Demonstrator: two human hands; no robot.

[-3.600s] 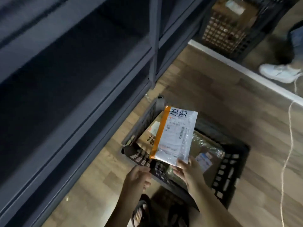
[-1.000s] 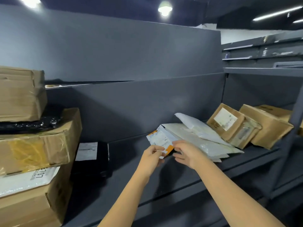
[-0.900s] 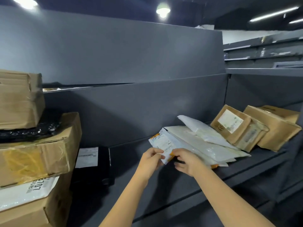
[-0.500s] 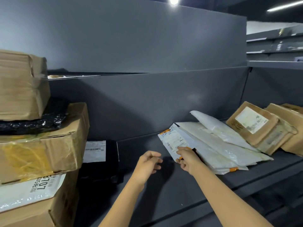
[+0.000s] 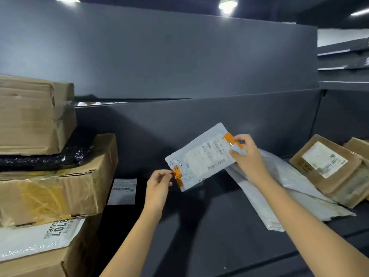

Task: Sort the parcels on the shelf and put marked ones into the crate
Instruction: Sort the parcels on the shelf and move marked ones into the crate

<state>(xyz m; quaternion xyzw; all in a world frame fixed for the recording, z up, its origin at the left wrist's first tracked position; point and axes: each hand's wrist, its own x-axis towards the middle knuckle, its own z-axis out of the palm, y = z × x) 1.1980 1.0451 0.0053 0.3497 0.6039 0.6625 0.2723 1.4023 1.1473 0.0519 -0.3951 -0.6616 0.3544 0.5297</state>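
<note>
White plastic edged with orange tape, the mailer has come off the pile of mailers on the shelf. It now hangs in the air just up and left of that pile, label side toward the camera. A moment ago it lay at the pile's left end under the right hand alone. Now 2 hands hold it: the left hand pinches the lower orange corner between thumb and fingers, and the right hand grips the upper corner. Black handwriting shows near the lower corner, so it is probably a marked one, bound for the crate, which is out of view. Cardboard boxes stand well left of the pile.
</note>
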